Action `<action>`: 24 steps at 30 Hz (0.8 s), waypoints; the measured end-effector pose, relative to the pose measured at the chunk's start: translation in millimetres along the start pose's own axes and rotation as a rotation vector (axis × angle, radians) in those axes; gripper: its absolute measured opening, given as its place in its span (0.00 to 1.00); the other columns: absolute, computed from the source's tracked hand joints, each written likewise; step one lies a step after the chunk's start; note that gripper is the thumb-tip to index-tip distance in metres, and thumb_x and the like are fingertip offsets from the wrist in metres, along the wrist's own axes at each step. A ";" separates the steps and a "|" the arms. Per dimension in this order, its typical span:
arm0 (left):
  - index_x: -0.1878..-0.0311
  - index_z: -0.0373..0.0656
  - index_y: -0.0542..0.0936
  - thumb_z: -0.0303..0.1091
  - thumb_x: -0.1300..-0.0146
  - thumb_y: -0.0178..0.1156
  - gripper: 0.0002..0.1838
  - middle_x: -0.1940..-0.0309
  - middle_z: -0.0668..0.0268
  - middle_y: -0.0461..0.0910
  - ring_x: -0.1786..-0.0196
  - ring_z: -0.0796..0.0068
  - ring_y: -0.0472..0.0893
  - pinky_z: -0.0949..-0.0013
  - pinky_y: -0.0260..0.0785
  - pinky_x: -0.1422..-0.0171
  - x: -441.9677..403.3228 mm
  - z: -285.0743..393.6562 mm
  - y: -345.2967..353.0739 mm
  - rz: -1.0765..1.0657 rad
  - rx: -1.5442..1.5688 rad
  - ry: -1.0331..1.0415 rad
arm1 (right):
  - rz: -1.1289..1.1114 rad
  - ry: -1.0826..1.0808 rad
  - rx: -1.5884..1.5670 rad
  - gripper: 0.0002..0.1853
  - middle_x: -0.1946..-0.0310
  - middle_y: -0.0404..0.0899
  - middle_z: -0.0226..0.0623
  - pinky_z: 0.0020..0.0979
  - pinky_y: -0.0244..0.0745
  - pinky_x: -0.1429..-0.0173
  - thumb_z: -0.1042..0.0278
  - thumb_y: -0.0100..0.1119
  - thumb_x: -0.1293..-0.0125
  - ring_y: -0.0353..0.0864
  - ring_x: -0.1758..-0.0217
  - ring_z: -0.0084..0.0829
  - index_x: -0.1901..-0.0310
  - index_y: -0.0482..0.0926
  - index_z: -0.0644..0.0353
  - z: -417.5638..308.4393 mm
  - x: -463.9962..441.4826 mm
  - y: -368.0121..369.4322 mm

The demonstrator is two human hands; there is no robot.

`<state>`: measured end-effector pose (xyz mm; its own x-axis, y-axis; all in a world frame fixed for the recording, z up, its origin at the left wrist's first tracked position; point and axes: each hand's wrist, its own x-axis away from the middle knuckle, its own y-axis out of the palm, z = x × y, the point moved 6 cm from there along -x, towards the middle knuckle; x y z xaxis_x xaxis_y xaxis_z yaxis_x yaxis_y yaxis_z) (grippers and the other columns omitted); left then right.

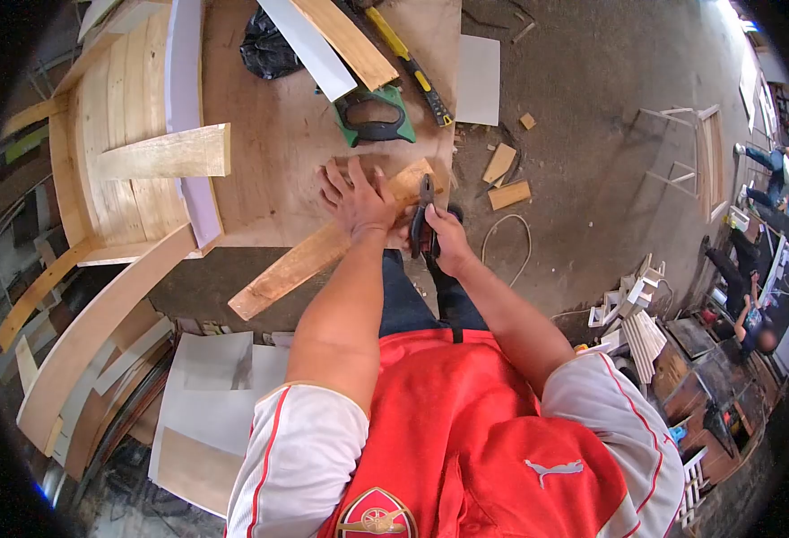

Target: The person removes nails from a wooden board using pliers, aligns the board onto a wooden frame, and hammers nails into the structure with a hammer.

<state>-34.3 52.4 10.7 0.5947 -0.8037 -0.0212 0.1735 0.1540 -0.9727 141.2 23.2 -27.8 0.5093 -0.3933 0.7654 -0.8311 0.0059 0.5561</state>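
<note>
**Red shirt [448, 403] below, one plank [296, 269] and one pair of pliers [420, 224] at the table edge**

Two white sleeves [309, 439] flank the shirt's red front, which carries one crest [377, 516] and one leaping-cat emblem [554, 468]. Both forearms reach forward to one brown table [269, 202].

One plank lies diagonally over the table's near edge: its upper end is on the tabletop, its lower end juts out over the floor. The left hand [359, 202] is open on it, fingers fanned, the fingertips past the plank's far side. The right hand [448, 240] is closed around the one pair of pliers, whose nose points away from the body, by the plank's upper end. Whether the nose touches the wood, I cannot tell.

Beyond the hands are one saw with a green-and-black handle [377, 133], two strips partly over it, one white [309, 45] and one wooden [350, 40], one yellow-and-black tool [410, 67] and one black plastic bag [269, 47]. At left stands one large slatted wooden piece [130, 90], with one short board [170, 154] across it.

On the floor right of the table are three wood offcuts [509, 195], one white sheet [478, 81] and one curved cable [529, 242]. Far right, at least two people [775, 175] are visible, small and blurred.
</note>
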 end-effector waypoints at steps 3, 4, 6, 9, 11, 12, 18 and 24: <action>0.35 0.47 0.73 0.51 0.31 0.59 0.26 0.27 0.50 0.60 0.21 0.37 0.53 0.34 0.47 0.24 1.3 -2.2 5.9 0.017 0.003 0.006 | 0.021 0.039 0.085 0.23 0.52 0.87 0.49 0.42 0.85 0.52 0.50 0.42 0.17 0.90 0.54 0.43 0.38 0.74 0.62 -5.2 -2.5 -0.6; 0.35 0.48 0.73 0.51 0.31 0.59 0.26 0.26 0.50 0.59 0.21 0.37 0.53 0.34 0.47 0.24 1.4 -2.2 6.7 0.013 0.003 0.001 | 0.010 0.049 0.069 0.23 0.51 0.87 0.49 0.43 0.85 0.50 0.50 0.42 0.17 0.90 0.52 0.44 0.39 0.75 0.62 -8.7 -1.4 1.9; 0.35 0.48 0.73 0.51 0.32 0.59 0.27 0.26 0.50 0.58 0.20 0.37 0.52 0.33 0.47 0.23 1.0 -3.1 6.9 0.005 -0.001 -0.006 | -0.013 0.068 0.035 0.24 0.48 0.86 0.50 0.44 0.85 0.47 0.49 0.42 0.17 0.89 0.48 0.44 0.40 0.75 0.62 -15.4 1.3 7.2; 0.34 0.48 0.72 0.51 0.31 0.59 0.27 0.25 0.50 0.57 0.20 0.38 0.51 0.33 0.46 0.23 1.9 -3.3 7.2 -0.016 0.003 -0.014 | -0.034 0.100 -0.055 0.24 0.53 0.88 0.49 0.45 0.86 0.47 0.50 0.48 0.19 0.90 0.51 0.45 0.42 0.77 0.66 -19.6 0.0 7.8; 0.34 0.48 0.72 0.51 0.31 0.58 0.27 0.25 0.50 0.57 0.20 0.38 0.50 0.33 0.46 0.23 2.1 -3.7 8.1 -0.023 0.002 -0.011 | -0.049 0.129 -0.045 0.25 0.52 0.87 0.50 0.46 0.86 0.48 0.49 0.48 0.19 0.89 0.51 0.45 0.42 0.77 0.67 -21.7 0.2 6.7; 0.33 0.48 0.71 0.51 0.31 0.58 0.28 0.25 0.50 0.57 0.20 0.38 0.50 0.33 0.46 0.23 1.6 -3.7 8.1 -0.026 0.001 -0.010 | -0.057 0.142 -0.040 0.25 0.52 0.87 0.50 0.46 0.86 0.48 0.49 0.48 0.19 0.89 0.50 0.45 0.42 0.77 0.67 -23.3 -0.4 5.6; 0.32 0.47 0.70 0.50 0.30 0.56 0.28 0.25 0.50 0.56 0.19 0.38 0.49 0.34 0.43 0.22 0.4 -2.3 7.2 -0.054 0.008 -0.010 | -0.084 0.246 -0.015 0.27 0.56 0.87 0.48 0.47 0.86 0.49 0.46 0.47 0.19 0.89 0.54 0.42 0.43 0.79 0.68 -29.7 -8.8 -3.1; 0.29 0.50 0.67 0.54 0.29 0.55 0.30 0.25 0.49 0.57 0.20 0.38 0.51 0.33 0.45 0.22 0.7 -4.9 9.9 -0.082 -0.015 -0.028 | -0.031 0.302 -0.026 0.26 0.68 0.83 0.38 0.41 0.85 0.59 0.42 0.54 0.22 0.85 0.69 0.34 0.53 0.81 0.65 -21.2 -11.1 -9.9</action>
<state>-35.9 50.5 -0.1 0.6007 -0.7968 0.0651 0.2113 0.0797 -0.9742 148.5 47.0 -35.0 0.5810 -0.1022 0.8074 -0.8101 0.0228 0.5858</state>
